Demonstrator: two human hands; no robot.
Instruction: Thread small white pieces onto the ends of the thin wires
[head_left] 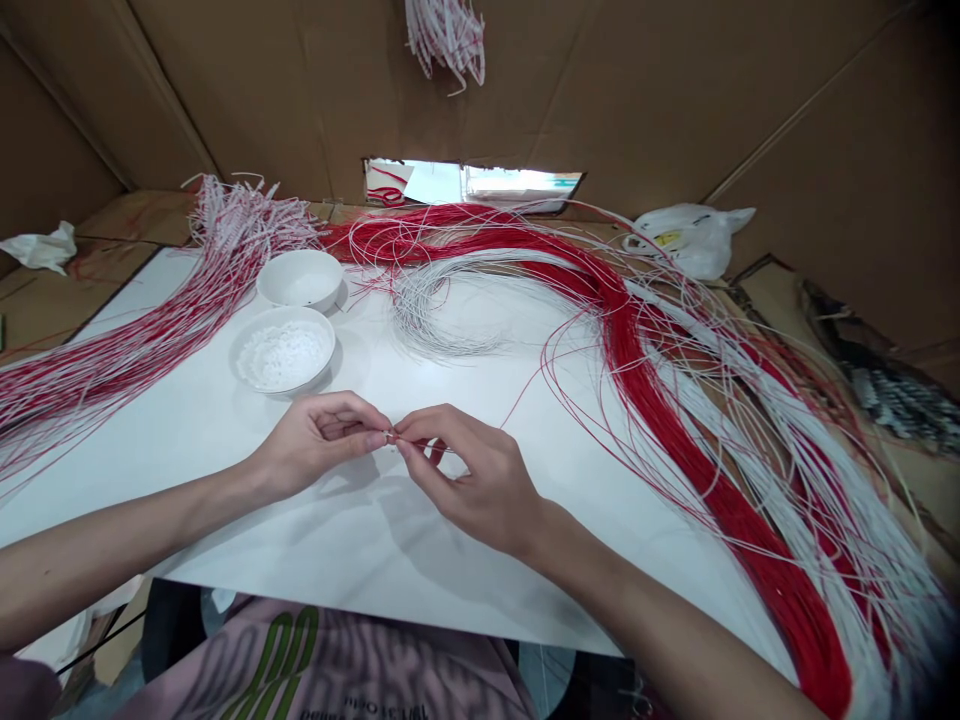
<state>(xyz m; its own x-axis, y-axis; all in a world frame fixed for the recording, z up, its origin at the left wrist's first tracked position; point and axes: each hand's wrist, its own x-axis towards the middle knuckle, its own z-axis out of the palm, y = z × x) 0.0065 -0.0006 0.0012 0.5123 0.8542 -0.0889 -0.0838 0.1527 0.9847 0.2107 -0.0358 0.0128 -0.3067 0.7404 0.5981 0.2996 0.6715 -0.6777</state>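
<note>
Pink shirt (322, 665) fills the bottom of my feed. The left hand (315, 445) and right hand (472, 480) grasp a thin wire (420, 447) between their fingertips (373, 440). Just beyond sit two white bowls: one bowl (285, 352) heaped with white bits (281, 358), the other bowl (300, 280) unclear inside. Two wire bundles (135, 350) sprawl across the white sheet (375, 560), inside cardboard walls (750, 100).

Left hand (319, 445) and right hand (472, 480) pinch a thin wire (388, 436) over a white tabletop (375, 540).
</note>
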